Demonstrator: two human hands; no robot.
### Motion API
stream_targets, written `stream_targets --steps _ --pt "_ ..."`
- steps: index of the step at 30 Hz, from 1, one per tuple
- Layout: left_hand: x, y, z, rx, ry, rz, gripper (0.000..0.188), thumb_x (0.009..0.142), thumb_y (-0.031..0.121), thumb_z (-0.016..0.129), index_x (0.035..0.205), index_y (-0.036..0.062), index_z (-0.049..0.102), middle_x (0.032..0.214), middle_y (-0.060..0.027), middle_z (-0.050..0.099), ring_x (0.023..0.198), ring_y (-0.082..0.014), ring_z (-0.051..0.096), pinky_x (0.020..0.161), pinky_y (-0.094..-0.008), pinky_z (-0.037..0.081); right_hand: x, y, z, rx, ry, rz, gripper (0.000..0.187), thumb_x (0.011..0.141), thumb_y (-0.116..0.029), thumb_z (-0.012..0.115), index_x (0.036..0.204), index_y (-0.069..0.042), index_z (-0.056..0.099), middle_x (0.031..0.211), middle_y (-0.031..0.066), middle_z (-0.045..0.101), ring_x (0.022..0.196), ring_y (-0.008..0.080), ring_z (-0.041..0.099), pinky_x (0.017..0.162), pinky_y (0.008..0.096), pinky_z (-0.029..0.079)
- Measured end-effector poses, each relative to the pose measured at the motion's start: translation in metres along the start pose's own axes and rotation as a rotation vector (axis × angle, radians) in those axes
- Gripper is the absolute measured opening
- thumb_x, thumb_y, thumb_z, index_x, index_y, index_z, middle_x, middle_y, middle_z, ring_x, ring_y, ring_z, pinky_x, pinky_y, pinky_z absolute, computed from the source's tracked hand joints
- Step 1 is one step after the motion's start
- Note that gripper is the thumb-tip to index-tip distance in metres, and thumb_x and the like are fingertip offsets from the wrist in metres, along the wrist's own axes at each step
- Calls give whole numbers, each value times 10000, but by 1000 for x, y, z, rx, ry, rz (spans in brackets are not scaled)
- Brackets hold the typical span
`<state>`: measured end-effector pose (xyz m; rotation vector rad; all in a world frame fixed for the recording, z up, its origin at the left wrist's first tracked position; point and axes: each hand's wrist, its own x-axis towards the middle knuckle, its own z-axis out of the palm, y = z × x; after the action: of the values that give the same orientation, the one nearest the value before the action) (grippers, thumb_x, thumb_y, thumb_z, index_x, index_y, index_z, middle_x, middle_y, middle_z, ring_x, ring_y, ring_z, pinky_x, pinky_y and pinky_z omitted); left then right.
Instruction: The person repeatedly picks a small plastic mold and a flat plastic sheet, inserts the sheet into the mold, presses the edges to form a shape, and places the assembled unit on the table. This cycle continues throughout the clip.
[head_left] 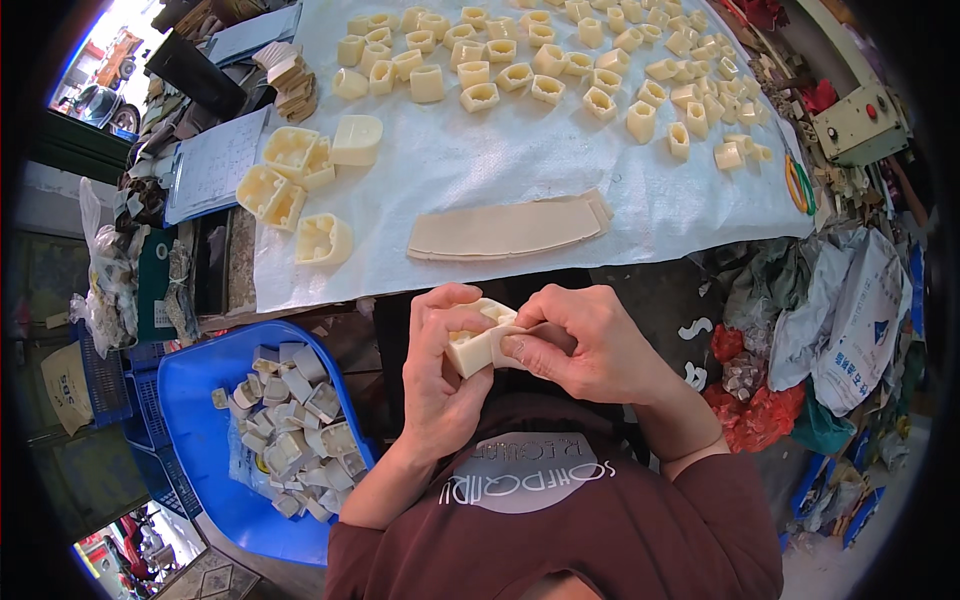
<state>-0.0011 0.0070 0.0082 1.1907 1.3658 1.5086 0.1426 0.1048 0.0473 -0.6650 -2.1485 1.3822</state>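
Close to my body, in front of the table's near edge, my left hand (pixel 441 372) grips a cream hollow plastic part (pixel 466 352) with its fingers over the rim and thumb underneath. My right hand (pixel 572 340) pinches a thin beige strip (pixel 515 350) against the part's right side, and its fingers hide much of the strip. On the table just beyond lies a stack of similar flat beige strips (pixel 510 229). Several larger cream hollow parts (pixel 323 240) stand to the left of that stack.
Many small cream hollow pieces (pixel 473 74) cover the far side of the white-sheeted table (pixel 400 180). A blue basin (pixel 190 440) full of parts stands at lower left. Clipboards (pixel 213 165) lie left; colored rubber bands (pixel 799 184) and a control box (pixel 858 124) are right.
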Motion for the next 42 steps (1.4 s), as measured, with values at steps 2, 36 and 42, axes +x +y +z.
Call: stream_targets --steps 2,36,42 --pt "0 0 1 33 1 10 432 611 -174 497 982 45 520 1138 -142 414 1068 -231 430 856 -315 408 1 -3 -2 -35 -19 41 165 787 -119 672 777 -2 557 635 124 597 535 251 600 484 308 443" --pt "2 -5 -23 -375 -100 106 203 628 66 799 765 41 651 1246 -245 483 1132 -328 521 896 -395 446 -17 22 36 1240 295 195 390 805 -232 701 1105 -61 520 1082 35 548 1001 116 521 854 305 432" --pt "3 -10 -24 -464 -190 115 223 632 140 812 733 23 651 1216 -266 493 1108 -368 531 885 -415 455 -16 26 32 1161 281 271 331 788 -233 712 1003 -48 542 918 46 557 850 120 517 771 284 414"
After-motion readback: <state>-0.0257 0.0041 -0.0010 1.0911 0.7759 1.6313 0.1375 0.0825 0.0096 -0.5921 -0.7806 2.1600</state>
